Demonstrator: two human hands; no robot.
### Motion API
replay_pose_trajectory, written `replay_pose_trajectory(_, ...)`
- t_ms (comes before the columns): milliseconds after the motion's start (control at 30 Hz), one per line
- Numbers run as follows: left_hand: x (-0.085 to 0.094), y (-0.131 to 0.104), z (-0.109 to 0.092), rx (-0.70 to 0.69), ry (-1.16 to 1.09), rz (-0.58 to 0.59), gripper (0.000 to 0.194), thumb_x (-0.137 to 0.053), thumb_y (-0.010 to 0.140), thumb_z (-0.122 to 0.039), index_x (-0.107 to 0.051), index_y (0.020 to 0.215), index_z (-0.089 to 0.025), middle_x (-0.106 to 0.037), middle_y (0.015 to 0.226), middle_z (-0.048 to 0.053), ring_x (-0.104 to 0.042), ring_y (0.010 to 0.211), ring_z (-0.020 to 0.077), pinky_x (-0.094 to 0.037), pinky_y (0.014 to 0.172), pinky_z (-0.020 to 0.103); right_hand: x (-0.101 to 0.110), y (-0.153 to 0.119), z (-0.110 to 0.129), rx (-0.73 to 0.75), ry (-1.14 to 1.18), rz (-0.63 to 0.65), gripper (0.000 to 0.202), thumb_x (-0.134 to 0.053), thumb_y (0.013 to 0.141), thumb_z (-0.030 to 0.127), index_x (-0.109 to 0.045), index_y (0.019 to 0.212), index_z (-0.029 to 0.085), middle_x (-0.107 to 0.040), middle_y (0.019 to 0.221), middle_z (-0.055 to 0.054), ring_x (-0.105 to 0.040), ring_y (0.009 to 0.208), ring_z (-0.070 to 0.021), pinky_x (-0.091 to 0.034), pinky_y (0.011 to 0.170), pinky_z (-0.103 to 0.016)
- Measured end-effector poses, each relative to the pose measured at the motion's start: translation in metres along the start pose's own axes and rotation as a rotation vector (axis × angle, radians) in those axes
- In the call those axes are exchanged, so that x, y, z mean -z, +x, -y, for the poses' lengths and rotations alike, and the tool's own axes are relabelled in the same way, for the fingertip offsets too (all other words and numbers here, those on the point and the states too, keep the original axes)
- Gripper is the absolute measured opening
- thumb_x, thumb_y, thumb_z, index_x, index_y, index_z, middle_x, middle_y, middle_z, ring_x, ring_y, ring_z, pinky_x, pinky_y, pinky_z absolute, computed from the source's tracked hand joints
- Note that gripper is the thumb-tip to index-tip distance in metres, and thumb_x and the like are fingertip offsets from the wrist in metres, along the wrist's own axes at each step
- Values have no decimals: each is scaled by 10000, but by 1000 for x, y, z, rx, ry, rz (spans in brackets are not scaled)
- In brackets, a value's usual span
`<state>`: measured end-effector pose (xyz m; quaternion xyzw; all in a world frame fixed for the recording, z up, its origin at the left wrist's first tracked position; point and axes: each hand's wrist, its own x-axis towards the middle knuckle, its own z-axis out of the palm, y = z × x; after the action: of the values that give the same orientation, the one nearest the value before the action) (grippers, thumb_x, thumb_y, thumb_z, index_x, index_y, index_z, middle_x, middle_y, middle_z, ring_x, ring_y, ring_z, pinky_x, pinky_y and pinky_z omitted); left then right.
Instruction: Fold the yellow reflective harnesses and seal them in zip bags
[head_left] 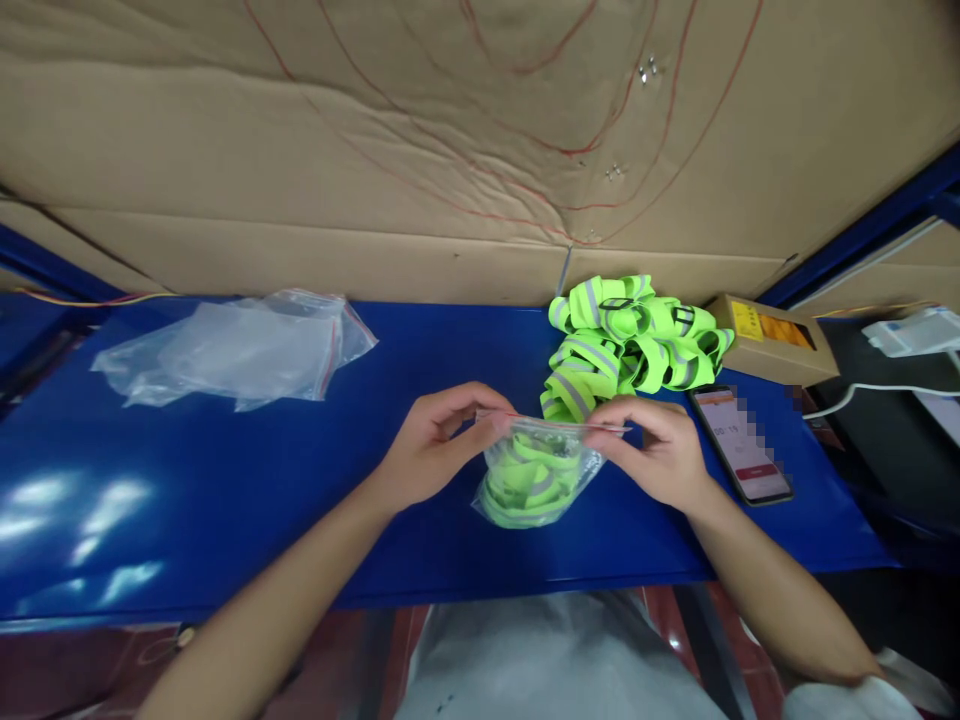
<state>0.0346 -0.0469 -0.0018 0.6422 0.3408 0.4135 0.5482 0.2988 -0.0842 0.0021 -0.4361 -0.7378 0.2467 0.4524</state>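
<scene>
Blue worktop (225, 480), straps (589, 360) behind a clear bag (536, 485)
Left fingers (476, 440) and right fingers (619, 447) pinch the bag's top edge between them.

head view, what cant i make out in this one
In the head view:
- Held bag's seal: ends covered by the left hand and right hand; closed or not, I can't tell.
- Strap pile: count hidden by overlap.
- Loose clear bags: count hidden by overlap.
- Phone screen: partly pixelated, small text unreadable.
- White device: cut off by the right edge.
</scene>
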Motion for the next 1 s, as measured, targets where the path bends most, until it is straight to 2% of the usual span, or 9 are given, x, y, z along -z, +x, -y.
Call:
replay_pose_trajectory(133, -3, -4, 3, -43, 48, -39, 165, -760, 891, -370, -786, 921, -210, -749, 845, 43, -661, 737, 161, -516, 694, 258, -2, -4, 3, 29, -13, -22, 244, -688, 951, 324, -685, 732, 217, -695, 633, 5, -624, 541, -131, -483, 526, -258)
replay_pose_trajectory(233, -5, -5, 3, -68, 119, -69, 136, -771, 883, -340, -793, 937, -217, -762, 858, 40, -680, 746, 164, -522, 685, 250, -3, -6, 2, 41, -46, -31, 291, -632, 989, 296, -657, 710, 216, -648, 586, 20, -594, 500, -118, -453, 499, -255)
replay_pose_trajectory(300, -4, -6, 2, -105, 210, -76, 122, -754, 898, -314, -799, 972, -228, -776, 890, 39, -695, 768, 164, -526, 698, 244, -2, -6, 2, 64, -99, -56, 221, -651, 980, 272, -687, 767, 225, -691, 645, 14, -638, 552, -130, -488, 542, -260)
replay_pose_trajectory(367, -4, -6, 0, -168, 310, -84, 134, -727, 919, -285, -803, 1022, -246, -787, 925, 34, -708, 789, 163, -531, 730, 246, -1, -5, 1, 99, -171, -85, 60, -693, 956, 258, -739, 919, 244, -765, 796, -11, -704, 670, -163, -548, 635, -287)
replay_pose_trajectory(467, -1, -8, -1, -239, 408, -93, 175, -689, 943, -264, -800, 1078, -265, -796, 953, 30, -723, 812, 173, -537, 774, 260, 1, -3, -1, 200, -248, -65, 227, -720, 934, 210, -746, 1147, 286, -799, 1001, -36, -749, 833, -204, -592, 768, -344)
replay_pose_trajectory(600, 0, -10, 3, -275, 458, -106, 183, -671, 945, -237, -793, 1082, -254, -799, 975, 40, -736, 846, 190, -544, 795, 270, 2, -4, -6, 391, -378, -110, 352, -747, 890, 126, -741, 1186, 316, -783, 1000, -37, -733, 877, -214, -590, 795, -372)
replay_pose_trajectory(733, -2, -9, 5, -393, 421, -59, 191, -646, 937, -134, -753, 1069, -221, -775, 986, 58, -721, 889, 176, -542, 830, 266, -2, -7, -6, 490, -540, -181, 333, -745, 885, 130, -720, 1135, 348, -757, 970, -18, -704, 928, -224, -550, 826, -401)
replay_pose_trajectory(867, -6, -6, 3, -515, 430, 18, 215, -727, 892, -163, -710, 1106, -174, -701, 1111, 108, -673, 1045, 196, -541, 936, 313, -8, -8, -6, 471, -468, -122, 267, -683, 920, 113, -633, 1125, 277, -728, 1007, -27, -684, 952, -210, -517, 841, -402)
replay_pose_trajectory(1000, -10, -4, 6, -504, 393, 30, 197, -713, 916, -137, -717, 1108, -181, -677, 1087, 81, -662, 1008, 158, -548, 901, 282, -12, -8, -5, 443, -349, -68, 244, -644, 918, 52, -570, 1070, 226, -708, 985, -40, -672, 940, -198, -495, 838, -390)
